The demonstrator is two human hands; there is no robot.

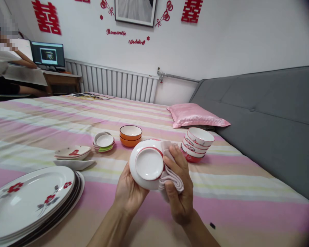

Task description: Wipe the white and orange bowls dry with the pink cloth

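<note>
A white bowl (149,164) with a red ring around its foot is held up above the bed, its underside facing me. My left hand (130,192) grips it from the lower left, fingers hidden behind it. Pressed to the bowl's right side is a folded pale cloth (172,180), and my right hand (180,188) is closed around that cloth. Just beyond the bowl stand two stacked orange bowls (130,135). To the right rises a stack of white bowls (197,142) with red patterns, a red one at the bottom.
Stacked oval plates (33,199) with red flowers lie at the near left. Behind them are boat-shaped dishes (73,154) and small saucers (103,141). A pink pillow (195,115) rests by the grey headboard (267,116). A person (5,68) sits at a desk, far left.
</note>
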